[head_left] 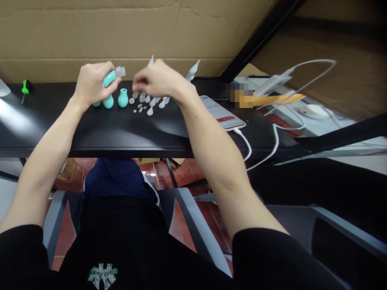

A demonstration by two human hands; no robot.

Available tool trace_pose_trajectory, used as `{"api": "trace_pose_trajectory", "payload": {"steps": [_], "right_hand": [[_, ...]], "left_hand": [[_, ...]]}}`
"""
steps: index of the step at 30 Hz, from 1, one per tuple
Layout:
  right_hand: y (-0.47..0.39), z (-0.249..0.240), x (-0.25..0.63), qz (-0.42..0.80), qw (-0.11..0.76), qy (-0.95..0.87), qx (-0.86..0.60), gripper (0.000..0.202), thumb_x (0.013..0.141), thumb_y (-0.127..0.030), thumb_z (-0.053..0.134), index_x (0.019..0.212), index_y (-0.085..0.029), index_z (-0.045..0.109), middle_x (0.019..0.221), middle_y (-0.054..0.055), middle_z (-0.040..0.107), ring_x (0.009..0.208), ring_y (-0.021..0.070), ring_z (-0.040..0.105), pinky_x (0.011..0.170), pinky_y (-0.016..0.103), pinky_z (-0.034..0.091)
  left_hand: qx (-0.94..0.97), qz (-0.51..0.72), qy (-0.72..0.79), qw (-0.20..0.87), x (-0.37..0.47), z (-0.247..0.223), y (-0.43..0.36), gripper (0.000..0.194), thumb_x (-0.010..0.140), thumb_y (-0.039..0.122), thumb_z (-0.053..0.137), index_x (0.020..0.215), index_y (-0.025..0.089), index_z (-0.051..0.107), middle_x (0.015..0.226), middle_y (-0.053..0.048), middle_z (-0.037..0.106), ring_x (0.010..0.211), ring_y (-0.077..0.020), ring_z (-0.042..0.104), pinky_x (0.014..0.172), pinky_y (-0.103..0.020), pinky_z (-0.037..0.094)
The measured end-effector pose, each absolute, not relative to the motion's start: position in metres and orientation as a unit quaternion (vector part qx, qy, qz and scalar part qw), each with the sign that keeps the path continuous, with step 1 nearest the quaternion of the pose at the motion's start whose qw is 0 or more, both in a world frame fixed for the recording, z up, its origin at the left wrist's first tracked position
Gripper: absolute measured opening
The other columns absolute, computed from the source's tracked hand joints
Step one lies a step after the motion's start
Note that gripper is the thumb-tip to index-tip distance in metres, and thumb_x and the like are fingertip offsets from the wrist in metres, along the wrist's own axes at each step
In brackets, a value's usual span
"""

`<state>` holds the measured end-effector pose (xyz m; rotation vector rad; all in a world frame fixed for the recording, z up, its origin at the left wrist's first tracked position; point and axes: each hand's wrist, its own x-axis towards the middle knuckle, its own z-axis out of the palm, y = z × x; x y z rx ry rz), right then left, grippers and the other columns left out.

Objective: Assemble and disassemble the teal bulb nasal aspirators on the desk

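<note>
My left hand (pixel 95 82) is closed round a teal squeeze bulb (pixel 109 78), tilted so that the clear plastic piece on its neck points right. Just below it on the black table stand more teal bulbs; the rightmost teal bulb (pixel 122 98) is upright with an open neck. My right hand (pixel 157 78) is over the small translucent plastic parts (pixel 150 110), its fingers bent together and pointing down. Whatever its fingertips pinch, if anything, I cannot make out. Small whitish discs (pixel 140 108) are scattered in front of these parts.
A phone (pixel 223 112) with a white cable (pixel 246 141) lies right of my right forearm. Behind that arm stands a pointed translucent tip (pixel 193 70). A green-and-black screwdriver (pixel 25 87) is at the far left. Cardboard (pixel 121 32) walls the back; a black frame bar (pixel 263 38) slants at right.
</note>
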<state>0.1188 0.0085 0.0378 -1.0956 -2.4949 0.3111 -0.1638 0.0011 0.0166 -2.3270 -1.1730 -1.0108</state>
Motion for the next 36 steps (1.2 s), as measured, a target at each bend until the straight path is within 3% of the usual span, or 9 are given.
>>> {"api": "trace_pose_trajectory", "payload": {"steps": [4,6,10,16,19,22,27,32,36], "right_hand": [[0.001,0.041,0.12,0.196,0.386,-0.835,-0.341,0.032,0.124,-0.047,0.054,0.121,-0.028,0.079,0.111,0.007,0.093,0.09,0.0223,0.081,0.09,0.038,0.067],[0.0,0.036,0.115,0.204,0.348,-0.867,-0.294,0.027,0.118,-0.054,0.064,0.113,-0.032,0.078,0.108,0.004,0.092,0.093,0.0259,0.083,0.091,0.042,0.066],[-0.006,0.031,0.104,0.158,0.274,-0.9,-0.299,0.028,0.109,-0.044,0.076,0.086,-0.031,0.069,0.096,0.001,0.09,0.107,0.0274,0.084,0.104,0.038,0.061],[0.001,0.036,0.122,0.249,0.328,-0.865,-0.286,0.023,0.101,-0.056,0.08,0.092,-0.036,0.077,0.09,0.001,0.077,0.096,0.0256,0.07,0.094,0.037,0.057],[0.006,0.037,0.131,0.316,0.377,-0.842,-0.223,0.042,0.093,-0.079,0.082,0.097,-0.037,0.079,0.09,0.002,0.073,0.089,0.025,0.063,0.091,0.041,0.055],[0.002,0.039,0.132,0.324,0.391,-0.822,-0.257,0.056,0.08,-0.092,0.088,0.1,-0.041,0.078,0.088,0.004,0.078,0.097,0.0302,0.069,0.09,0.044,0.057],[-0.005,0.043,0.13,0.228,0.291,-0.877,-0.306,0.042,0.078,-0.074,0.095,0.097,-0.043,0.074,0.092,0.0,0.085,0.105,0.0347,0.076,0.105,0.052,0.062],[-0.001,0.044,0.127,0.165,0.218,-0.899,-0.343,0.026,0.088,-0.064,0.083,0.105,-0.045,0.085,0.121,0.001,0.095,0.134,0.0374,0.082,0.12,0.054,0.063],[0.006,0.039,0.121,0.156,0.156,-0.906,-0.362,0.022,0.099,-0.055,0.078,0.111,-0.039,0.086,0.128,0.004,0.095,0.136,0.0361,0.084,0.128,0.053,0.061]], "left_hand": [[-0.839,-0.313,-0.408,0.176,-0.161,0.018,-0.003,0.036,0.103,0.065,0.061,0.108,0.045,0.091,0.086,-0.008,0.088,0.099,-0.0381,0.089,0.069,-0.052,0.051],[-0.853,-0.264,-0.407,0.192,-0.159,0.018,-0.005,0.042,0.107,0.066,0.056,0.109,0.041,0.09,0.094,-0.011,0.09,0.094,-0.0372,0.088,0.067,-0.051,0.047],[-0.866,-0.189,-0.392,0.247,-0.158,0.013,-0.003,0.063,0.117,0.073,0.038,0.114,0.032,0.086,0.109,-0.018,0.092,0.09,-0.0367,0.087,0.068,-0.051,0.043],[-0.86,-0.345,-0.331,0.178,-0.155,0.01,0.005,0.075,0.112,0.099,0.043,0.112,0.035,0.082,0.095,-0.011,0.086,0.09,-0.0324,0.082,0.076,-0.047,0.053],[-0.812,-0.473,-0.282,0.193,-0.153,0.013,0.005,0.082,0.113,0.103,0.036,0.108,0.033,0.079,0.093,-0.01,0.083,0.077,-0.0275,0.072,0.076,-0.047,0.052],[-0.775,-0.545,-0.25,0.199,-0.154,0.016,0.004,0.075,0.111,0.103,0.042,0.103,0.033,0.07,0.088,-0.007,0.075,0.071,-0.0237,0.061,0.075,-0.046,0.05],[-0.787,-0.54,-0.268,0.135,-0.157,0.013,0.003,0.061,0.112,0.094,0.045,0.103,0.036,0.06,0.072,0.0,0.059,0.065,-0.0228,0.049,0.073,-0.046,0.046],[-0.804,-0.476,-0.333,0.128,-0.163,0.012,0.003,0.069,0.111,0.094,0.035,0.114,0.035,0.07,0.09,-0.008,0.077,0.088,-0.0285,0.065,0.083,-0.048,0.049],[-0.826,-0.407,-0.374,0.111,-0.165,0.015,0.001,0.065,0.111,0.088,0.036,0.129,0.04,0.077,0.099,-0.008,0.085,0.104,-0.033,0.072,0.091,-0.051,0.052]]}}
